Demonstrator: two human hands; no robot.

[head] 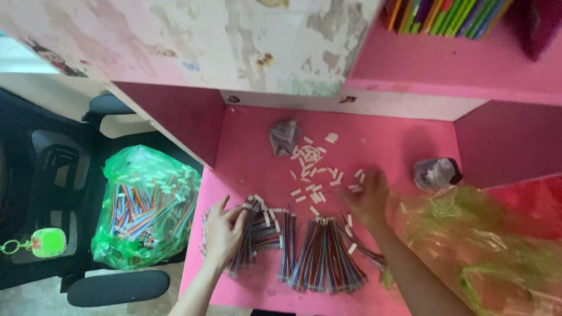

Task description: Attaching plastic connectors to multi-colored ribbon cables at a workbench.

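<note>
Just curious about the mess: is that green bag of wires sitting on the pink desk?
No, the green bag rests on the black chair beside the pink desk.

I see bundles of rainbow-coloured ribbon wires (304,254) lying flat in a row, their white-tipped ends pointing toward the small white connector housings (313,169). Those housings lie scattered loose just beyond the wires, on the far side.

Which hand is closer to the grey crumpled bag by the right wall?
Right. The right hand is just left of the grey bag; the left hand rests on the wire bundles, across the desk.
</note>
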